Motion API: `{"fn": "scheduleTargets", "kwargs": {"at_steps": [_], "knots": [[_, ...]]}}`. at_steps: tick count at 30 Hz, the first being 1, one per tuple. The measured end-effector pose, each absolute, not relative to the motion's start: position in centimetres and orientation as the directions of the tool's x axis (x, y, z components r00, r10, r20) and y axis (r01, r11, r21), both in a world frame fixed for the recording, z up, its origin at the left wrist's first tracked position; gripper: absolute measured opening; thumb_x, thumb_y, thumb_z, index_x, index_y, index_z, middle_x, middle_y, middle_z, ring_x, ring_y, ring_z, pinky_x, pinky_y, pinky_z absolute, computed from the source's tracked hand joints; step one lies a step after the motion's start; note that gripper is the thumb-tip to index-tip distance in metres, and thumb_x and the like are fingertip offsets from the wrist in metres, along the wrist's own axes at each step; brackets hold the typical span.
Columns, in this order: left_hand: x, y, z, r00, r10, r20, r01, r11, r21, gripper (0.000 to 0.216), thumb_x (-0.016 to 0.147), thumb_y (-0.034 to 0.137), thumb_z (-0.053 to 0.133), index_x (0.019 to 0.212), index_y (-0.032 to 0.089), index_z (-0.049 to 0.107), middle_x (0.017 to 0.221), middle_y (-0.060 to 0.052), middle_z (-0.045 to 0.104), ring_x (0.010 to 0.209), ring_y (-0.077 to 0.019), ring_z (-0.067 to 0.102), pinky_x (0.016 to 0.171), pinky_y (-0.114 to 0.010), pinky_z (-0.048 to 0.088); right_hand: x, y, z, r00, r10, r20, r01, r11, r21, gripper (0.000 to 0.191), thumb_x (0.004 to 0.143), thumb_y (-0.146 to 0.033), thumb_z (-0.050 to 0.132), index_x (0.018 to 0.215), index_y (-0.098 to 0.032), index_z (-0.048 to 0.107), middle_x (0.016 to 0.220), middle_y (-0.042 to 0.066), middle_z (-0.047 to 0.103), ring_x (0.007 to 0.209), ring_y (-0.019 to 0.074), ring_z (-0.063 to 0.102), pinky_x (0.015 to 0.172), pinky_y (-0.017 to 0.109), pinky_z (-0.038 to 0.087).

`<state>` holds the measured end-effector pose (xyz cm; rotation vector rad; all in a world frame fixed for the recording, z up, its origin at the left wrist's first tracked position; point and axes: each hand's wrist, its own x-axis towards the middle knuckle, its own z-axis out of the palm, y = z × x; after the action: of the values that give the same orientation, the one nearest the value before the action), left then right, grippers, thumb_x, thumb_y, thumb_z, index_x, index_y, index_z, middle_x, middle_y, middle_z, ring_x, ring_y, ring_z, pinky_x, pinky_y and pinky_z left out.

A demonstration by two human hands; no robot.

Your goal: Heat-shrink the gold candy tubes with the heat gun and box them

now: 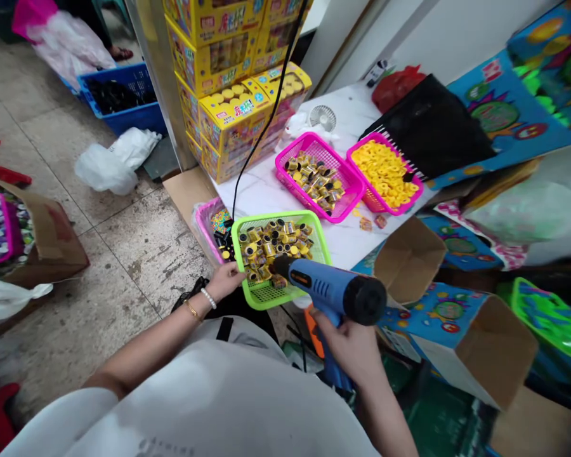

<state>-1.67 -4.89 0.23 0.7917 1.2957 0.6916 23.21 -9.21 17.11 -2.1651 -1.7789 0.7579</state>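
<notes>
My right hand (354, 346) is wrapped round the handle of a blue heat gun (321, 285). Its black nozzle points left, over a lime-green basket (327, 244) at the table's near edge. Inside that basket lie many small yellow-and-black cylinders (276, 241) with printed labels. At the basket's near left corner, my left hand (226, 282) grips the rim with bent fingers; a bead bracelet and a gold one circle the wrist. A pink basket (359, 197) behind holds more such cylinders. Beside it, another pink basket (421, 188) is full of yellow plastic pieces (383, 171).
Yellow display boxes (238, 120) are stacked at the table's back left. A black cable (266, 127) hangs down before them. Open cartons (495, 349) crowd the right side. A blue crate (124, 114) and plastic bags (117, 162) lie on the floor at left.
</notes>
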Motion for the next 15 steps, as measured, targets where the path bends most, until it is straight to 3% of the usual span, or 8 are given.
{"fn": "scheduleTargets", "kwargs": {"at_steps": [5,9,12,15], "knots": [[-2.1,-5.0,0.2,0.140,0.797,-0.587,-0.018,0.595,0.804,0.011,0.065,0.023,0.060,0.063,0.019,0.050,0.054,0.006,0.049,0.050,-0.0085,0.044,0.052,-0.021,0.035,20.1,-7.3,17.1,0.000,0.960,-0.281,0.861,-0.143,-0.488,0.030,0.077,-0.042,0.061,0.095,-0.021,0.071,0.075,0.008,0.069,0.082,0.0272,0.066,0.064,0.031,0.051],[-2.1,-5.6,-0.1,0.142,0.803,-0.578,-0.005,0.585,0.811,0.008,0.064,0.022,0.058,0.064,0.019,0.050,0.055,0.006,0.049,0.051,-0.0088,0.044,0.051,-0.021,0.032,19.1,-5.3,16.9,-0.024,0.967,-0.252,0.890,-0.094,-0.447,0.026,0.079,-0.041,0.058,0.090,-0.021,0.070,0.080,0.010,0.071,0.081,0.0270,0.067,0.064,0.030,0.049],[-2.2,-5.6,0.3,0.153,0.799,-0.581,-0.003,0.588,0.809,0.008,0.064,0.023,0.057,0.064,0.019,0.051,0.056,0.006,0.048,0.052,-0.0084,0.043,0.052,-0.021,0.033,18.6,-3.8,17.2,-0.028,0.975,-0.221,0.901,-0.071,-0.427,0.032,0.082,-0.043,0.055,0.096,-0.019,0.071,0.080,0.010,0.071,0.078,0.0254,0.066,0.067,0.030,0.049],[-2.5,-5.5,0.6,0.163,0.794,-0.585,0.009,0.592,0.806,0.009,0.065,0.025,0.058,0.063,0.018,0.051,0.055,0.006,0.048,0.052,-0.0081,0.042,0.052,-0.021,0.032,18.8,-3.7,18.1,-0.113,0.968,-0.224,0.885,-0.005,-0.466,0.034,0.083,-0.041,0.055,0.102,-0.017,0.070,0.086,0.010,0.072,0.087,0.0257,0.066,0.074,0.031,0.050]]}}
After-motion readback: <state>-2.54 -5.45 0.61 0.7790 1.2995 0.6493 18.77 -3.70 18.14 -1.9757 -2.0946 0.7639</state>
